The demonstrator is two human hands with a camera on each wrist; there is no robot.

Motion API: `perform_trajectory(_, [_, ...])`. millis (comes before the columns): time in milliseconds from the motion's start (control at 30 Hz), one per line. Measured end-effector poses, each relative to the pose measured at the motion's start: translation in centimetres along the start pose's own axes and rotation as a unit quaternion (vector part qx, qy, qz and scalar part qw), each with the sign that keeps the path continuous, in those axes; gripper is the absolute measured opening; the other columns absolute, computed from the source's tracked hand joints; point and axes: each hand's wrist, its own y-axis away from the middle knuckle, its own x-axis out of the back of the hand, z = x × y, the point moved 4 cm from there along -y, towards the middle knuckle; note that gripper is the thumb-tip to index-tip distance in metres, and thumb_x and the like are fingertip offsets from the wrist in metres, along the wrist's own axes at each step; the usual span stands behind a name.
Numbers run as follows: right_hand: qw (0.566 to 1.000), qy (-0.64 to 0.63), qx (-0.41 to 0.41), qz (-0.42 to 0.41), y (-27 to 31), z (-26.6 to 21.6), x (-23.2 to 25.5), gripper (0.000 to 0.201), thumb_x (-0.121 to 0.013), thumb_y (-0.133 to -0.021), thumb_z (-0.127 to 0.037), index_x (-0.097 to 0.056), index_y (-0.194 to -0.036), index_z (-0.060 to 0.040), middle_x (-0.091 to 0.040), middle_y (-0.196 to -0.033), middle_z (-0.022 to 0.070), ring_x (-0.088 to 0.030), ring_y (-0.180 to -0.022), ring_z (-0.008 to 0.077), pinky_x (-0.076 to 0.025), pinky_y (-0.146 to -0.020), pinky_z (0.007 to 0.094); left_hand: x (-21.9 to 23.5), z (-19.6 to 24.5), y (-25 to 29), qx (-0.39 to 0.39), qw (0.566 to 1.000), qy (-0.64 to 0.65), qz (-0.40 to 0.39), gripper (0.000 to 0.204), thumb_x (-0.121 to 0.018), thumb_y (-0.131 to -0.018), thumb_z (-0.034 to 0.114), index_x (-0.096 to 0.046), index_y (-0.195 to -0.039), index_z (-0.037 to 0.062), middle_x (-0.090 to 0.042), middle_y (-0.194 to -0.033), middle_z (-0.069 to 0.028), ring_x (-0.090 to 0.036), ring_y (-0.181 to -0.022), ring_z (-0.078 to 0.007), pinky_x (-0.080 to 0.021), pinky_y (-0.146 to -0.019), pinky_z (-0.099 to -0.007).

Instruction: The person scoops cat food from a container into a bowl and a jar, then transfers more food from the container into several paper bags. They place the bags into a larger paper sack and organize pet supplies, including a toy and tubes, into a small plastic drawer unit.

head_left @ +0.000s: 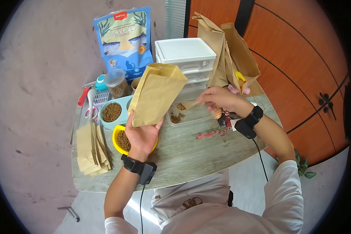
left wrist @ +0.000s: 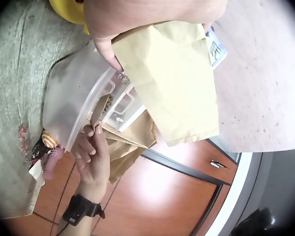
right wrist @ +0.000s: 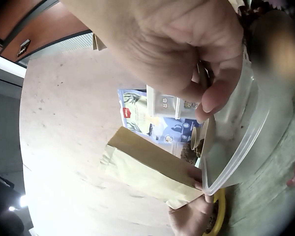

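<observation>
My left hand holds a brown paper bag by its lower end, thumb on one side and fingers on the other. The bag stands tilted, its folded-edged mouth upward. At the right, my right hand pinches the handle of a small wooden-looking scoop. Brown kibble sits in the scoop's bowl, over a clear plastic container. A small heap of kibble lies at the container's near left corner. In the right wrist view, the scoop is partly hidden by the thumb and fingers.
Kibble fills a yellow bowl and a pale blue double bowl. Flat paper bags lie at the left. Behind stand a jar, a blue cat food bag, white drawers and tall brown bags.
</observation>
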Motion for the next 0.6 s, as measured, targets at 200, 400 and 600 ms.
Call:
perform_trajectory(200, [0.992,-0.106,0.019,0.066,1.9,-0.4,1.1,0.017,-0.061,-0.089,-0.018,-0.065,-0.092,-0.0011,-0.058,-0.078,0.0022,-0.058,-0.063,0.0095,-0.045,-0.049,0.0206,0.9,0.3,-0.3,-0.028,0.999,-0.001,-0.024,0.042,-0.042,-0.093,0.035,-0.049,-0.129,0.0138,-0.051,-0.133,-0.0053,-0.048,-0.121,-0.0233,-0.041,-0.095,-0.0425])
perform_trajectory(400, [0.979,-0.156,0.071,0.114,3.5,-3.7,2.8,0.018,-0.067,-0.086,-0.02,-0.062,-0.084,-0.0025,-0.06,-0.075,0.002,-0.059,-0.059,0.0087,-0.045,-0.048,0.0197,1.0,0.3,-0.3,-0.034,0.999,-0.015,0.002,0.042,-0.041,-0.093,0.033,-0.049,-0.129,0.0123,-0.051,-0.132,-0.0068,-0.049,-0.12,-0.0246,-0.043,-0.094,-0.042])
perform_trajectory(600, [0.976,-0.136,0.122,0.12,4.3,-7.5,3.0,0.019,-0.062,-0.09,-0.021,-0.064,-0.09,-0.0017,-0.059,-0.075,-0.0013,-0.058,-0.059,0.0047,-0.042,-0.043,0.0151,0.5,0.0,-0.2,-0.033,0.999,-0.018,0.007,0.043,-0.042,-0.093,0.033,-0.048,-0.129,0.0112,-0.051,-0.132,-0.0078,-0.05,-0.118,-0.0253,-0.044,-0.092,-0.0421])
